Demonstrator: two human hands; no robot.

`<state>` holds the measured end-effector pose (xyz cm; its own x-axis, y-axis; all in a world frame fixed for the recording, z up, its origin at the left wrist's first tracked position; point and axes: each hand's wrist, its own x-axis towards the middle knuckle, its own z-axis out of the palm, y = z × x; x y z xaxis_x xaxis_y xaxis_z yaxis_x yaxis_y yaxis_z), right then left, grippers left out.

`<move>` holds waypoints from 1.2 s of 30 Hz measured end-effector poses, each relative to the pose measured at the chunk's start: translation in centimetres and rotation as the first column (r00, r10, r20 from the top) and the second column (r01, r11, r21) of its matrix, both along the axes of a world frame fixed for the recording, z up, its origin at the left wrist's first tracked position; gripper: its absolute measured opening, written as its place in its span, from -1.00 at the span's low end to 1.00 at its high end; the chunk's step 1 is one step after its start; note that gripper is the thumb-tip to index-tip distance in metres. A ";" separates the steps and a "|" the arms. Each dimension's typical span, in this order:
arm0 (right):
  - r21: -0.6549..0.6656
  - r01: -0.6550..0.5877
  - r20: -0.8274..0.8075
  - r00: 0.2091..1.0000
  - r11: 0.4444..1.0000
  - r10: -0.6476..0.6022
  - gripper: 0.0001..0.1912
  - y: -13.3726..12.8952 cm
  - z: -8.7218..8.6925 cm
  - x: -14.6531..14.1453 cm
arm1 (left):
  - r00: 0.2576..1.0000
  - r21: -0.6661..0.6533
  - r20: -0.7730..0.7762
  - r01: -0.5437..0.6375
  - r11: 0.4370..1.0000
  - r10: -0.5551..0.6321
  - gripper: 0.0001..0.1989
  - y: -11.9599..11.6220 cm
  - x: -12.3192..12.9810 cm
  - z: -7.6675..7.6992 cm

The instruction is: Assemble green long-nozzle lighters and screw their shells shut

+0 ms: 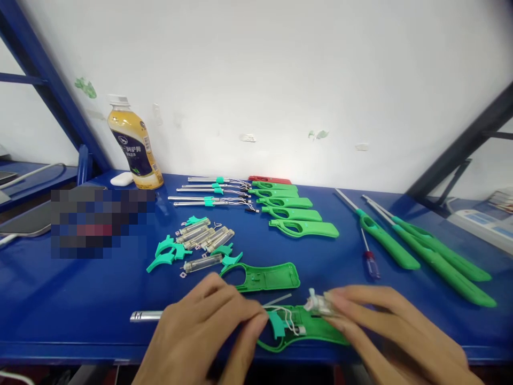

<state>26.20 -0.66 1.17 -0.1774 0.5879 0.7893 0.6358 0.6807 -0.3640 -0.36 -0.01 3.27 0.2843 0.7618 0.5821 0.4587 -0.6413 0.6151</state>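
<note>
- Far left: a dark, flat device [34, 220] lies on the blue table [112, 289]; the area beside it is blurred out.
- Left rear: a white case [122, 179] lies beside an upright bottle [134, 147] of yellow drink.
- Left front: a metal tube [146, 316] projects leftward from beneath the left hand.
- Left of center: loose teal triggers [160, 261] surround a group of clear cartridges [203, 262].
- Left hand [204, 326]: thumb and index fingertips are pressed together at the left end of the lower green shell; whether they pinch a part cannot be told.
- Center rear: wired metal rods [209, 201] with teal fittings lie in a row, their wires toward a column of green handle pieces [308, 229] topped by one red piece [270, 179].
- Center: a green half shell [276, 277] lies inner face up behind the hands.
- Center front: the lower green shell [328, 331] lies at the table's front edge, containing a teal trigger [276, 324] and white wires [294, 326].
- Right of center: the held cartridge [320, 305] is over the lower green shell; contact cannot be told.
- Right hand [393, 321]: thumb and fingers pinch the held cartridge.
- Right: a screwdriver [371, 266] lies beside three long green lighters [390, 243].
- Far right: a white device [484, 230] stands near the frame leg.
</note>
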 end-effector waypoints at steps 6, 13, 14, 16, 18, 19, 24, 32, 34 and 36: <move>-0.102 -0.008 0.010 1.000 0.995 0.009 -0.86 0.9 0.1 -0.4 | 0.956 0.266 -0.285 0.015 0.964 0.063 -0.84 2.7 2.1 -0.8; -0.228 0.026 -0.004 1.000 0.973 -0.028 -0.85 0.8 0.1 -0.5 | 0.942 0.216 -0.336 0.064 0.974 0.012 -0.78 3.1 3.4 -1.8; -0.238 0.030 -0.001 1.000 0.971 -0.031 -0.85 0.8 0.0 -0.5 | 0.943 0.213 -0.332 0.056 0.976 0.019 -0.79 3.0 3.4 -1.9; -0.254 0.045 0.003 0.999 0.966 -0.045 -0.86 0.9 -0.1 -0.5 | 0.948 0.222 -0.319 0.049 0.974 0.025 -0.81 2.9 3.3 -2.1; -0.264 0.054 0.015 0.999 0.963 -0.052 -0.86 1.0 -0.1 -0.5 | 0.951 0.234 -0.308 0.058 0.970 0.017 -0.82 2.9 3.1 -2.2; -0.266 0.057 0.021 0.998 0.962 -0.053 -0.86 1.0 -0.1 -0.6 | 0.953 0.237 -0.304 0.066 0.969 0.010 -0.81 3.0 3.1 -2.2; -0.255 0.060 0.031 0.998 0.965 -0.054 -0.85 1.1 -0.1 -0.7 | 0.951 0.251 -0.308 0.103 0.962 -0.022 -0.80 3.1 3.0 -2.1; -0.243 0.082 0.040 0.996 0.967 -0.074 -0.83 1.2 0.1 -1.0 | 0.960 0.269 -0.278 0.111 0.957 -0.033 -0.79 3.0 3.0 -1.6; -0.227 0.067 0.038 0.997 0.972 -0.060 -0.83 1.3 0.2 -1.1 | 0.961 0.275 -0.275 0.118 0.954 -0.039 -0.78 3.0 3.0 -1.7; -0.206 0.040 0.039 0.999 0.978 -0.032 -0.84 1.4 0.4 -1.3 | 0.962 0.276 -0.271 0.119 0.954 -0.041 -0.80 3.0 3.0 -1.8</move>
